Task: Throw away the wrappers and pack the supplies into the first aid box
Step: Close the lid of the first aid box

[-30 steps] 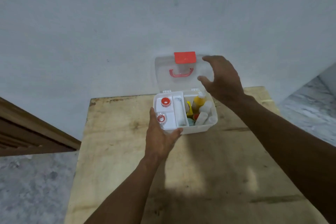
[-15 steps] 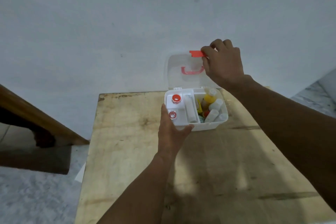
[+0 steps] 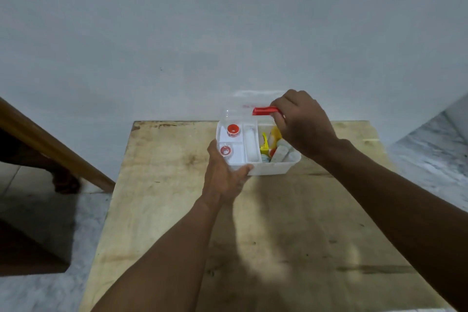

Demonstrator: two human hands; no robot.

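A white first aid box (image 3: 276, 168) stands at the far middle of the wooden table (image 3: 157, 197). Its clear lid (image 3: 236, 115) with a red latch (image 3: 264, 110) is tilted down over the box, half lowered. My right hand (image 3: 301, 121) grips the lid's front edge at the latch. My left hand (image 3: 222, 175) holds the box's near left corner. Inside lie two red-capped tape rolls (image 3: 233, 129) in a white tray, a yellow bottle (image 3: 274, 133) and white bandage rolls (image 3: 281, 153).
A pale wall rises just behind the table. A dark wooden rail (image 3: 50, 144) slants down at the left over a grey floor (image 3: 38, 291). Marble floor (image 3: 430, 149) shows at the right.
My right hand took hold of the upright lid at its red latch and swung it forward and down over the box. My left hand stayed on the box's corner.
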